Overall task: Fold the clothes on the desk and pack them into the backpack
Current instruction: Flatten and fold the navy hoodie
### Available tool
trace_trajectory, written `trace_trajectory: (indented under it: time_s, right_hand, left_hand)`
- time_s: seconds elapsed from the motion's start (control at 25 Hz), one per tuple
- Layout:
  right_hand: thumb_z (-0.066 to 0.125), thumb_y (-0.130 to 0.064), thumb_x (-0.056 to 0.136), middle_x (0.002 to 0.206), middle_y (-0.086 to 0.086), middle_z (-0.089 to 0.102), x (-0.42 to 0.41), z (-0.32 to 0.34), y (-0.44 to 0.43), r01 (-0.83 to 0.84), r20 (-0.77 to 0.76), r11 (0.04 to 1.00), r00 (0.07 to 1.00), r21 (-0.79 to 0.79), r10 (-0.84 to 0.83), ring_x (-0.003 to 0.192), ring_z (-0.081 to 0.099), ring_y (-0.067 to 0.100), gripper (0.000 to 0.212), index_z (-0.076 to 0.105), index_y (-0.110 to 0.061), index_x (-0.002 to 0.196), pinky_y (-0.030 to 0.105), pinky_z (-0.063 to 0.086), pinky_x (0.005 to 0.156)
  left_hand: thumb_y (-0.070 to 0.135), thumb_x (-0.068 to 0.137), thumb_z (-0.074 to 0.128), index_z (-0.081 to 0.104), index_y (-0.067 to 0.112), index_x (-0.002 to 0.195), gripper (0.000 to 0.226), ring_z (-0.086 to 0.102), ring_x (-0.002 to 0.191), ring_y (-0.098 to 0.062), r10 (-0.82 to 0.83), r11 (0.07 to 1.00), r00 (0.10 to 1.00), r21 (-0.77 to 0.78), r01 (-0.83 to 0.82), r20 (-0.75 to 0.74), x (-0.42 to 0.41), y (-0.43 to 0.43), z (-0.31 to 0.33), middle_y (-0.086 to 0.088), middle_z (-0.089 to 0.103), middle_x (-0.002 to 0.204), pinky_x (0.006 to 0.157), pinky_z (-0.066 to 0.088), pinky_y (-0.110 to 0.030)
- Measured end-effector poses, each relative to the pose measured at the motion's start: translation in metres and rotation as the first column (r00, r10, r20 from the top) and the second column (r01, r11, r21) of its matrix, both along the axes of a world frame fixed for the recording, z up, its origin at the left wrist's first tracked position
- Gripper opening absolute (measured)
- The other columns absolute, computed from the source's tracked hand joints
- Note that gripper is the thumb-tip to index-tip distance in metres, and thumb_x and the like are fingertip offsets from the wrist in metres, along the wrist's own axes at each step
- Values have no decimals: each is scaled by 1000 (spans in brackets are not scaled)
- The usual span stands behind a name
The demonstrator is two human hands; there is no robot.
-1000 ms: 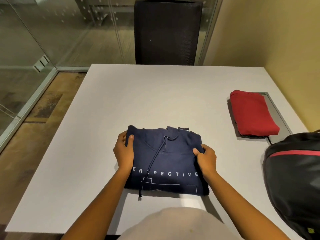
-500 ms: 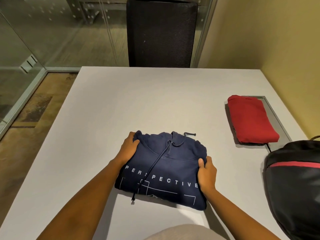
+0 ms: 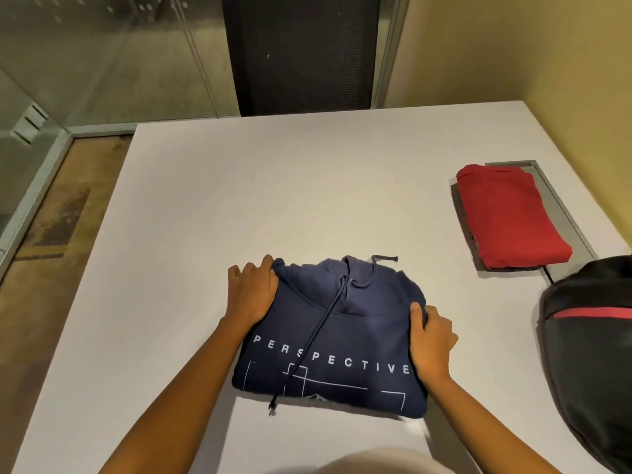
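The folded blue hoodie [image 3: 342, 340] lies on the near part of the worktop [image 3: 273, 200]. The left hand [image 3: 253, 295] holds its far left corner, with its fingers [image 3: 239, 273] curled round the edge. The right hand [image 3: 432, 340] grips its right side, thumb on top. The backpack [image 3: 588, 364] sits to the right.

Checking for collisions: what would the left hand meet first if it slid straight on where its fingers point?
Left hand faces only bare desk, seemingly; the black chair stands beyond its far edge.

Hoodie [image 3: 342, 333] left of backpack [image 3: 588, 354] (desktop)
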State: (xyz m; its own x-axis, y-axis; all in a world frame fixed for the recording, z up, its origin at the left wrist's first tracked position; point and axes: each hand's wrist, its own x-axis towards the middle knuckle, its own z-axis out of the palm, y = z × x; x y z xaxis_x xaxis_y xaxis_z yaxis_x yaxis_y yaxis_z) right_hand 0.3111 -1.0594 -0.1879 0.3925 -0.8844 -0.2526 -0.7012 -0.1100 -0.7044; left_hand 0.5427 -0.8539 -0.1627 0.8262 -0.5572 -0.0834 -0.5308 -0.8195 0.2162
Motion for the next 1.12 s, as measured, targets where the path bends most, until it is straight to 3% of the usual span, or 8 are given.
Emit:
trace_trajectory:
  time_s: [0.16,0.28,0.4,0.56,0.8,0.88,1.0,1.12]
  right_hand:
    - [47,-21,98,128,15,53,14,25,2,-88,-2,958,996,-272,91,119,47,34,36,50,-4,129,43,30,105]
    - [39,-36,98,150,8,38,21,40,17,-448,-130,736,884,-508,448,140,30,29,50,41,-14,143,43,14,117]
    - [24,-57,100,163,2,8,19,27,28,-738,-393,513,671,-439,629,150,2,28,60,14,-34,154,54,2,119]
    - [15,-67,97,163,-1,3,16,1,11,-796,-532,480,604,-368,593,150,-6,26,66,2,-37,154,63,6,116]
    - [27,-54,100,163,4,5,29,8,8,-735,-451,548,678,-400,580,150,1,28,62,9,-31,155,62,4,116]
    - [49,-27,97,161,7,15,33,17,16,-731,-367,475,667,-490,648,149,11,32,62,21,-26,153,59,11,117]
    - [68,8,66,152,11,36,43,21,19,-749,-415,394,637,-532,650,143,27,38,83,44,-12,143,56,20,117]
    - [76,8,63,123,16,60,56,22,5,-672,-401,434,722,-601,563,129,44,41,45,67,-3,105,54,27,114]
  left_hand:
    - [5,93,42,55,13,117,29,55,104,-24,164,958,985,-245,-148,45,-15,-5,2,-4,61,109,98,26,-35]
    - [-6,88,48,54,6,128,42,52,120,-28,65,958,991,-284,-31,113,-28,-5,-7,-10,58,126,108,28,-40]
    - [-4,88,48,62,1,113,29,58,112,-35,1,984,995,-180,16,95,-22,-5,-20,-15,64,113,110,29,-47]
    - [8,92,34,61,9,96,28,56,90,-28,-5,1000,1000,2,5,25,-3,-15,-15,-7,61,94,101,24,-42]
    - [11,93,31,56,15,103,28,50,95,-23,-15,997,997,80,21,-78,5,-19,-8,-2,57,101,92,21,-39]
    - [11,94,30,56,15,106,28,51,96,-23,-30,995,992,86,41,-125,7,-17,-7,-3,58,102,91,23,-38]
    - [11,94,31,56,14,108,29,53,99,-25,-19,995,983,92,36,-184,7,-15,-4,-6,60,104,92,24,-37]
    - [7,91,42,54,11,121,32,49,107,-28,44,998,998,-46,-47,-55,-8,-8,-1,-11,55,119,96,27,-37]
